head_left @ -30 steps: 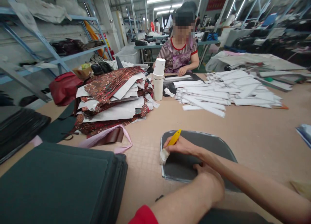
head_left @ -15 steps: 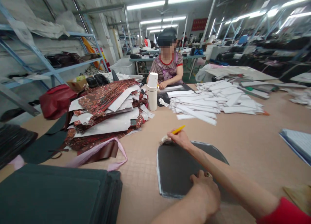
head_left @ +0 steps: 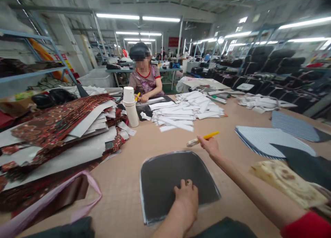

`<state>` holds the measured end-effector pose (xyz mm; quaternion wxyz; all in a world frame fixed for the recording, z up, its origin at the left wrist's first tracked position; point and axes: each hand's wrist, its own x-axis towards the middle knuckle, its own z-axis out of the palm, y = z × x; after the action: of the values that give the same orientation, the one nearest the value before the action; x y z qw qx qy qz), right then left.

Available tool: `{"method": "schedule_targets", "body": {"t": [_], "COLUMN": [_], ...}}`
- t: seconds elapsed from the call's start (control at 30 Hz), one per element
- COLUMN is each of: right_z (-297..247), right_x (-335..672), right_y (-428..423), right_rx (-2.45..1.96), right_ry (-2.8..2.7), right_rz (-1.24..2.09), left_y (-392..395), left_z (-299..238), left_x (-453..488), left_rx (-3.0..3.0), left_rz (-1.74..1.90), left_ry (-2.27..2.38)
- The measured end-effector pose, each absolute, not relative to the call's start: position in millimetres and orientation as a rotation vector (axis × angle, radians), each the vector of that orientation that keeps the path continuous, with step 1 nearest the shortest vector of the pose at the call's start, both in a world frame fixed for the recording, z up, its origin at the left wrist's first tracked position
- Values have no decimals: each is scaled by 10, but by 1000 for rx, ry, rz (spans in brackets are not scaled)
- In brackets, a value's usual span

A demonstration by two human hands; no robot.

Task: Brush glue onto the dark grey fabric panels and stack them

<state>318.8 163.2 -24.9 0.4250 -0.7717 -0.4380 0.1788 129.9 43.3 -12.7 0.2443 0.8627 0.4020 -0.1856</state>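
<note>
The dark grey panel, pale along its rim, lies flat on the tabletop. The left hand rests spread on it, grasping nothing; too light a press could let it skid. The right hand grips a yellow-handled bristle brush beyond the panel's 1 o'clock edge; loaded bristles could drip, or smear white strips at 12 o'clock.
</note>
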Motion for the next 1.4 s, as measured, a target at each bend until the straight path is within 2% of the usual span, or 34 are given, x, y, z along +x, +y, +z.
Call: {"method": "schedule_targets", "body": {"t": [0.3, 0.47, 0.73, 1.23, 1.4], "right_z": [-425, -225, 172, 381, 472], "right_x": [3311, 3599, 3761, 3958, 3928], "right_y": [1460, 1150, 684, 124, -1], "right_rx": [-1981, -2012, -1769, -1696, -1711], "right_ry": [-1082, -1031, -1017, -968, -1114], "right_rz": [478, 432, 538, 627, 690], "left_y": [424, 426, 384, 267, 313], "left_z": [-142, -131, -142, -118, -77], "left_x": [1378, 1382, 1414, 1495, 1454], "left_rx": [2477, 2521, 2593, 2669, 2624], "left_rz": [-463, -463, -519, -564, -532], "left_ry": [1162, 1157, 1117, 1152, 1109]}}
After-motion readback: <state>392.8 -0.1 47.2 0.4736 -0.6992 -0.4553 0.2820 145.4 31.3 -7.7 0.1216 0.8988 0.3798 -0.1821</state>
